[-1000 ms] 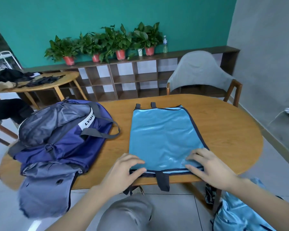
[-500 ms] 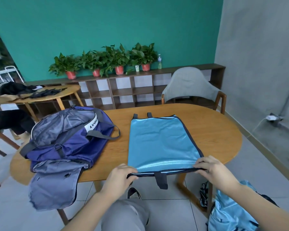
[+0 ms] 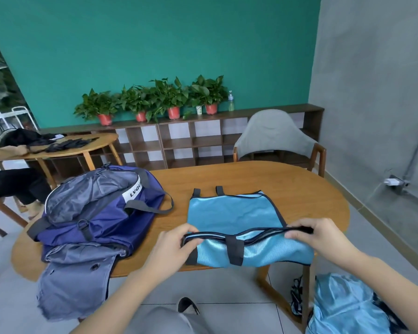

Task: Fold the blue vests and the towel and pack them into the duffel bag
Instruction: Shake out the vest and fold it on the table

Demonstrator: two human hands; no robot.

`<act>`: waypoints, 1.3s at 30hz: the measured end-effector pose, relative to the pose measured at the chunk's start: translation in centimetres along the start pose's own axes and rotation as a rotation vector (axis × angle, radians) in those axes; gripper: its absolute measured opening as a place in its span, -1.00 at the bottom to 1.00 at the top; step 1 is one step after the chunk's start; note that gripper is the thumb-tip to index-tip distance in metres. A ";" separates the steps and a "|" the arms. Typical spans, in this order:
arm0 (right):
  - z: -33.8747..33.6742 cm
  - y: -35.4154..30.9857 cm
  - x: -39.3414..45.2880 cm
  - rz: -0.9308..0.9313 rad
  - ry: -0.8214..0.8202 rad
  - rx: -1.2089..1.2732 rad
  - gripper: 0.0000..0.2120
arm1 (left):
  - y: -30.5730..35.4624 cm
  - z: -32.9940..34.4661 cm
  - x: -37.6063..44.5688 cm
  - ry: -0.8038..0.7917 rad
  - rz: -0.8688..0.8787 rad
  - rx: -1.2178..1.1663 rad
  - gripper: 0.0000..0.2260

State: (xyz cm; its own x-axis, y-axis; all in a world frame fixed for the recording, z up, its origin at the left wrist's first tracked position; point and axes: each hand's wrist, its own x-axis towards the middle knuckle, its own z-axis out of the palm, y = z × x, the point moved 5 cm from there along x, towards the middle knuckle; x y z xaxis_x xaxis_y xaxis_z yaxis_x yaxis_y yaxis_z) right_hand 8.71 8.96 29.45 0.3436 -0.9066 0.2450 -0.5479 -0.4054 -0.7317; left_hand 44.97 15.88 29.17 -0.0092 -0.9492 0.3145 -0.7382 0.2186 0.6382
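A shiny blue vest [image 3: 232,212] with dark trim lies on the wooden table [image 3: 311,189]. Its near edge is lifted off the table. My left hand [image 3: 173,247] pinches the left corner of that edge, and my right hand [image 3: 316,236] pinches the right corner, holding it stretched between them. The navy and grey duffel bag [image 3: 94,208] sits open on the table's left side, its grey flap hanging over the front edge. More blue vests [image 3: 348,309] are heaped at the lower right, below table height.
A grey-covered chair [image 3: 275,138] stands behind the table. A low shelf with potted plants [image 3: 169,100] lines the green wall. A second table [image 3: 58,148] with dark items is at left. A charger hangs from a wall socket [image 3: 393,183] at right.
Both hands went from pressing the vest's near edge flat to gripping its corners and lifting it up off the table. The camera has pulled back and tilted up.
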 end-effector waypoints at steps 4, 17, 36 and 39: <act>-1.3 -0.4 3.2 0.025 0.028 0.068 -0.95 | 0.9 -1.0 2.4 0.046 -0.044 -0.165 -0.93; 2.6 5.0 18.9 0.065 0.027 0.026 -0.89 | -6.7 1.5 15.5 0.126 -0.216 -0.190 -0.94; 6.1 8.7 19.0 -0.088 0.246 -0.351 -0.76 | -10.8 5.3 16.1 0.522 -0.282 0.046 -0.82; 7.1 7.2 15.8 -0.259 0.186 -0.387 -0.74 | -9.5 5.4 13.8 0.510 -0.199 0.055 -0.91</act>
State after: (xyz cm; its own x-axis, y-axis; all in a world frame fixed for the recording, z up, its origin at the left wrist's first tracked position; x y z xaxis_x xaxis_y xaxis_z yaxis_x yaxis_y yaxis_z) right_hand 15.61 -7.46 23.57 0.3833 -0.7620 0.5219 -0.7178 -0.6014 -0.3509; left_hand 48.21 -0.53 23.62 0.4523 -0.7380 0.5008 -0.7265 0.0208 0.6868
